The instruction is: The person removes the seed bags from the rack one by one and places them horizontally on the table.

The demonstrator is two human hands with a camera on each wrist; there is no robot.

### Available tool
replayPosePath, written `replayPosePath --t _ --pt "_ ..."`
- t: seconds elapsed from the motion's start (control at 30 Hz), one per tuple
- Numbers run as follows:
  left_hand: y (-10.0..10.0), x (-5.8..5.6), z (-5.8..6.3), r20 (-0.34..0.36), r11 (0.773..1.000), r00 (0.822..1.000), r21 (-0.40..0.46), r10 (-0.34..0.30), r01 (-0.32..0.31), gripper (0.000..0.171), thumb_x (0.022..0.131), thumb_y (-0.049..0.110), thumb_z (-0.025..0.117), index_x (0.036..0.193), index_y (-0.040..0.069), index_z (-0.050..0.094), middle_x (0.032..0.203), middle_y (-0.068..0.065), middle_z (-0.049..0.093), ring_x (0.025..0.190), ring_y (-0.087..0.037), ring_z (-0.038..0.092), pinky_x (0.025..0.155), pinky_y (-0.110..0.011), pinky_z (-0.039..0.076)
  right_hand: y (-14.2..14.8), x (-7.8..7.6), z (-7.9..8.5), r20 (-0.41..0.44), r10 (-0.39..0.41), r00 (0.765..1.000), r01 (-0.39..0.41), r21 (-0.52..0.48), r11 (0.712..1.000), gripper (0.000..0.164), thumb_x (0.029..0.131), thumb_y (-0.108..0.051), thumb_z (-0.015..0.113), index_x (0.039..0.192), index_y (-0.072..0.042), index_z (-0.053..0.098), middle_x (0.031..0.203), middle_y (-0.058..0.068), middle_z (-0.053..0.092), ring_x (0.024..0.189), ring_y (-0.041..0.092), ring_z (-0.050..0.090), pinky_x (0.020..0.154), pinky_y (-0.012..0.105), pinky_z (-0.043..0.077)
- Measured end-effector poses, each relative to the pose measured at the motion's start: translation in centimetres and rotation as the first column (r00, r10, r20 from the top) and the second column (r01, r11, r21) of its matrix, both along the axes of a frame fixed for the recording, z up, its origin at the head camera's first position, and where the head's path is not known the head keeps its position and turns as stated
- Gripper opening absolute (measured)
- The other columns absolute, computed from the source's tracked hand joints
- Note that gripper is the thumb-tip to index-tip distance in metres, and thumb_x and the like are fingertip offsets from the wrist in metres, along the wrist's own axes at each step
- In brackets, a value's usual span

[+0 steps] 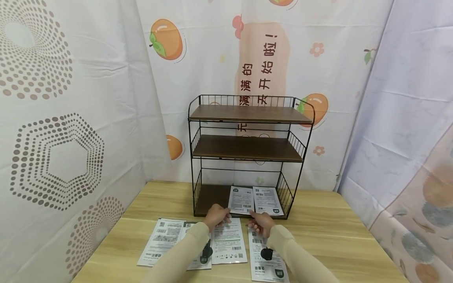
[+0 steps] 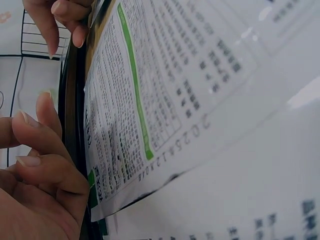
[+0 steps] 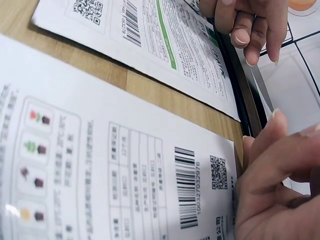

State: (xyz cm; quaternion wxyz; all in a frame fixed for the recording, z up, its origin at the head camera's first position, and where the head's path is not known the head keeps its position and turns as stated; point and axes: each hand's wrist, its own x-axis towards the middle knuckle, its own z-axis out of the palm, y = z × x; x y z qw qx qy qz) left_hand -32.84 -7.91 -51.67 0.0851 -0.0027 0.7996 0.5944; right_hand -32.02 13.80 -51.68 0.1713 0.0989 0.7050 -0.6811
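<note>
Two white printed packets lie side by side on the bottom shelf, the left packet (image 1: 242, 198) and the right packet (image 1: 267, 199). My left hand (image 1: 216, 217) reaches to the left packet's near left corner, fingertips right at its edge. At that packet's near right corner is my right hand (image 1: 262, 223), with its index finger extended. In the left wrist view the left hand's fingers (image 2: 42, 135) are loosely bent. The right hand (image 3: 280, 180) appears likewise in the right wrist view. Below the hands on the table lie a green-striped packet (image 1: 229, 243) and another packet (image 1: 265, 255).
The black wire rack has a brown top shelf (image 1: 247, 113), a middle shelf (image 1: 247, 147) and a bottom shelf (image 1: 212, 196). More packets (image 1: 163, 239) lie at the left of the wooden table (image 1: 318, 243). A patterned curtain (image 1: 212, 51) hangs behind.
</note>
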Motion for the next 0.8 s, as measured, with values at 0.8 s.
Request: replayPosePath --t 0.8 --pt "0.6 0.0 -0.3 0.012 0.996 0.996 -0.02 0.09 -0.09 0.028 0.105 0.018 0.057 0.084 0.002 0.067 0.068 -0.007 0.069 0.052 -0.01 0.048 0.047 -0.022 0.039 0.2 -1.0 -0.2 0.032 -0.07 0.997 0.075 -0.196 0.978 0.021 0.103 -0.003 0.05 0.111 0.012 0.061 0.069 0.004 0.061 0.05 -0.002 0.042 0.045 0.011 0.036"
